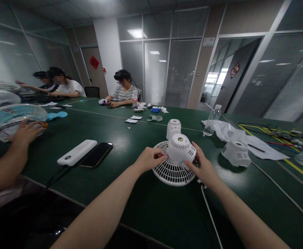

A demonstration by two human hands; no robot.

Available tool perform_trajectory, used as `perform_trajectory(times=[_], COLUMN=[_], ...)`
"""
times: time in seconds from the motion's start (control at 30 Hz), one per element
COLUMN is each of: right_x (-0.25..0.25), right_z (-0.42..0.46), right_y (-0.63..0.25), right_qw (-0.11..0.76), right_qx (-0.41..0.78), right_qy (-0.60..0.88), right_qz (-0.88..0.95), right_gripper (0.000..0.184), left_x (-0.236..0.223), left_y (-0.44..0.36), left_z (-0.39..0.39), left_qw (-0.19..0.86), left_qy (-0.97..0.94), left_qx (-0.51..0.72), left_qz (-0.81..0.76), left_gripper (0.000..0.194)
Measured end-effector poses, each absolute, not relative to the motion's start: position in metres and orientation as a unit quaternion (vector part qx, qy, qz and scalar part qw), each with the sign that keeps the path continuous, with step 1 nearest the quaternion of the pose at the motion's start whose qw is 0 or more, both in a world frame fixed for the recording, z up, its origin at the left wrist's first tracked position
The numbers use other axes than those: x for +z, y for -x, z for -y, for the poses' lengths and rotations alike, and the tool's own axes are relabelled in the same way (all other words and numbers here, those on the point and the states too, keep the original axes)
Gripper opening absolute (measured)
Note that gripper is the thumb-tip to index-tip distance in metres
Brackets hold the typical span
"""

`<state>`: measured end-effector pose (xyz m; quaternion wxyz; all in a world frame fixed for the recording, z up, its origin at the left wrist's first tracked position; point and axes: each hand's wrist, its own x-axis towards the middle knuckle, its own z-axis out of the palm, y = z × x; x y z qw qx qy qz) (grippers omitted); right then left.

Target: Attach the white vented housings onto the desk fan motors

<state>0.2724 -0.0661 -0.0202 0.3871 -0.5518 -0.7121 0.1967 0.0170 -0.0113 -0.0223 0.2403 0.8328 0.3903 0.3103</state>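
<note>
Phone [96, 154] beside power bank [77, 152], left of grille [174, 172]

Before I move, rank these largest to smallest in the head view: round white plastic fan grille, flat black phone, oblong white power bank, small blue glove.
1. Fan grille
2. Power bank and phone: too alike to rank
3. Blue glove

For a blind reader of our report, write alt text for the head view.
Two bare hands, left and right, hold a rounded white plastic housing with slots over a round white plastic grille on a dark green table. Nearby lie a black phone and a clear plastic bottle.
</note>
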Motion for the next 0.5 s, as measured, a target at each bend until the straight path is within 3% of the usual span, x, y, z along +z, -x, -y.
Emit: perform_trajectory(times=[0.17,0.37,0.5], right_x=[-0.0201,-0.0168,-0.0145], right_z=[0.0655,0.0656,0.0676], right_y=[-0.274,-0.2713,-0.2666], right_qw=[0.378,0.37,0.358], right_qx=[0.207,0.226,0.24], right_qy=[0.536,0.539,0.538], right_qz=[0.725,0.722,0.725], right_gripper=[0.089,0.087,0.086], left_x=[-0.0221,-0.0211,-0.024], left_y=[-0.0205,-0.0241,-0.0234], left_z=[0.0081,0.0119,0.0098], left_qw=[0.226,0.264,0.251], left_qy=[-0.793,-0.813,-0.822], left_qx=[0.365,0.363,0.344], left_qz=[-0.432,-0.371,-0.377], left_gripper=[0.025,0.082,0.096])
